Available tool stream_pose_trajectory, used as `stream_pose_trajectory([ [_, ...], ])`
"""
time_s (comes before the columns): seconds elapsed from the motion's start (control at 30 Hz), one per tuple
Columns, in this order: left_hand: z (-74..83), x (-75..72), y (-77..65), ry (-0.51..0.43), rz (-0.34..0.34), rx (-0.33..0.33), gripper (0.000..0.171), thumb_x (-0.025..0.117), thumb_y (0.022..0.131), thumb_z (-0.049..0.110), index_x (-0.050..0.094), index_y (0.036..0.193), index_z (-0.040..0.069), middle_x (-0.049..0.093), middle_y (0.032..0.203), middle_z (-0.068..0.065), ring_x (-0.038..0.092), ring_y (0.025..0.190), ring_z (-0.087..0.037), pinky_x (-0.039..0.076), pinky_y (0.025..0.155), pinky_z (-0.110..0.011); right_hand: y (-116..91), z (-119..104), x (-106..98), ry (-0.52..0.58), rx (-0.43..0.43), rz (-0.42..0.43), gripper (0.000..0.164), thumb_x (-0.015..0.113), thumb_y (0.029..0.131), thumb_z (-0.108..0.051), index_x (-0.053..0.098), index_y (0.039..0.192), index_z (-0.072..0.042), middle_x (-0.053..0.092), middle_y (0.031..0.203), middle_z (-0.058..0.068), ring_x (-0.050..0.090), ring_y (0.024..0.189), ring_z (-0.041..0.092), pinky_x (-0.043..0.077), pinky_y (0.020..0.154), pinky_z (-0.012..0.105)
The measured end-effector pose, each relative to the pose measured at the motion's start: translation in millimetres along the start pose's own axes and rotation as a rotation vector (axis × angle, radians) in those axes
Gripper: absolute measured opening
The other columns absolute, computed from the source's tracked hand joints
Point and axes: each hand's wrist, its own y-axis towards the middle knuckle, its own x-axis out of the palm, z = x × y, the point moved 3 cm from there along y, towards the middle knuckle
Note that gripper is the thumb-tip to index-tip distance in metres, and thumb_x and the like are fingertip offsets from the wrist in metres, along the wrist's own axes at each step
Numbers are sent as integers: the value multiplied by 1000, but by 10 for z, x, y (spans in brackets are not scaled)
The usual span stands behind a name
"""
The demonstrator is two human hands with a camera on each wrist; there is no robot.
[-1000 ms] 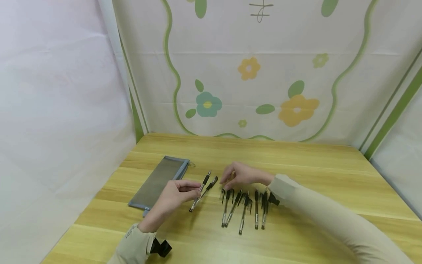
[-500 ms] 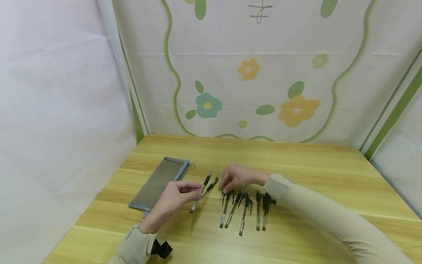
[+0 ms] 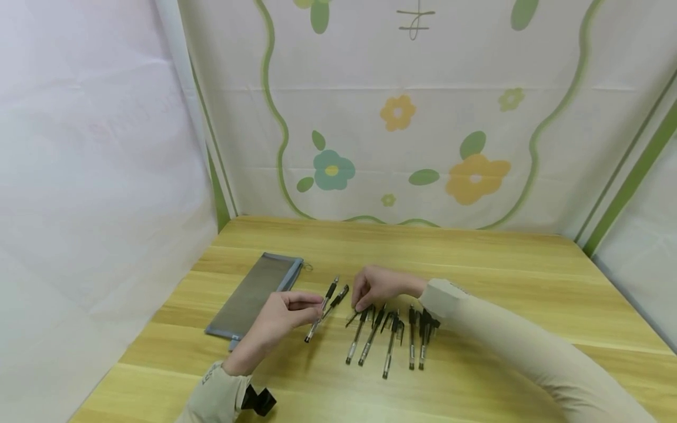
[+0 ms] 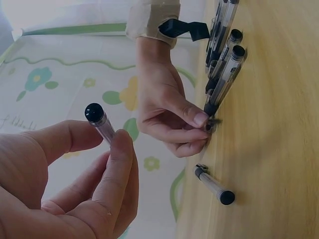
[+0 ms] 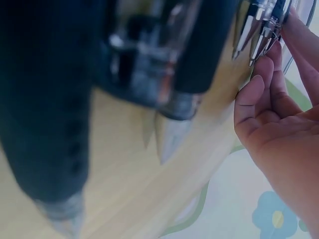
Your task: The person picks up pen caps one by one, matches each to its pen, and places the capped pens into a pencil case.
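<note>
My left hand (image 3: 282,317) holds a clear pen (image 3: 312,335) with a black grip, its tip pointing away; the black end cap (image 4: 93,112) sticks out between thumb and fingers in the left wrist view. Beyond that hand a second pen (image 3: 342,294) lies on the table. My right hand (image 3: 378,285) pinches a small clear pen cap (image 3: 351,319) with a black clip, close over the table beside the leftmost pen of a row (image 3: 357,338). Several more pens (image 3: 390,352) lie in that row under the right wrist. In the right wrist view, blurred black pen grips (image 5: 45,99) fill the left.
A grey mesh zip pouch (image 3: 254,294) with a blue edge lies left on the wooden table (image 3: 476,264), partly behind the left hand. A floral white cloth (image 3: 365,129) hangs behind the table, and white cloth (image 3: 106,176) closes the left side.
My right hand has moved slightly down and left, and the pen cap under its fingertips has tilted. The leftmost pen's near end has shifted left. My left hand has stayed nearly still.
</note>
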Motion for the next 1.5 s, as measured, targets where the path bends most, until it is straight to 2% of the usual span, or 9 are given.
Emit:
stream_pose_trajectory([
  [0.3, -2, 20, 4, -5, -1, 6, 30, 74, 88, 7, 68, 115, -6, 67, 111, -24, 68, 94, -26, 55, 83, -32, -77, 108, -51, 86, 58, 64, 4, 74, 87, -6, 73, 91, -7, 72, 87, 4, 69, 79, 19, 57, 75, 32],
  [0.5, 25, 46, 7, 6, 13, 4, 31, 72, 90, 9, 68, 117, -4, 67, 114, -21, 66, 101, -31, 54, 86, -33, -205, 50, -167, 168, 66, 115, 6, 74, 88, -9, 74, 94, -6, 72, 90, 10, 70, 81, 29, 57, 77, 39],
  [0.8, 57, 68, 25, -34, 50, 7, 29, 68, 93, 8, 66, 121, -3, 68, 107, -19, 65, 97, -35, 55, 77, -27, -560, -127, -336, 222, 32, 302, 9, 75, 89, -15, 74, 94, -8, 70, 92, 15, 63, 86, 45, 54, 78, 53],
  [0.97, 99, 122, 42, -25, -4, 24, 29, 69, 93, 11, 67, 120, 0, 66, 112, -22, 63, 100, -42, 55, 77, -29, -866, -177, -405, 187, 76, 418, 9, 76, 89, -19, 74, 94, -12, 70, 94, 9, 65, 85, 33, 53, 78, 54],
  [1.03, 117, 141, 53, -7, -29, 39, 29, 70, 93, 12, 68, 119, 2, 66, 115, -21, 61, 103, -42, 55, 80, -31, -981, -171, -410, 207, 110, 463, 11, 76, 89, -21, 74, 95, -12, 69, 95, 9, 64, 87, 34, 52, 78, 56],
  [1.23, 167, 210, 116, 51, -138, 95, 28, 68, 95, 13, 67, 121, 2, 68, 113, -14, 62, 102, -40, 54, 84, -43, -1212, -191, -381, 312, 163, 596, 21, 76, 89, -24, 72, 101, -7, 67, 96, 16, 55, 90, 50, 52, 73, 51],
  [1.33, 202, 235, 134, 100, -172, 125, 28, 67, 96, 12, 67, 122, 2, 70, 110, -11, 65, 96, -31, 54, 84, -44, -1254, -246, -359, 320, 170, 604, 24, 76, 88, -26, 72, 103, -7, 67, 98, 15, 57, 93, 49, 53, 76, 52],
  [1.4, 227, 242, 136, 124, -183, 131, 28, 66, 96, 13, 67, 122, 2, 69, 112, -11, 66, 95, -26, 54, 83, -40, -1264, -285, -340, 308, 174, 593, 24, 77, 88, -26, 73, 103, -8, 68, 99, 14, 60, 92, 44, 53, 78, 52],
  [1.5, 253, 253, 137, 152, -194, 128, 27, 66, 96, 15, 68, 121, 4, 69, 111, -11, 65, 96, -26, 54, 80, -34, -1270, -335, -317, 292, 179, 588, 22, 77, 87, -25, 73, 102, -9, 69, 98, 12, 63, 89, 36, 54, 78, 48],
])
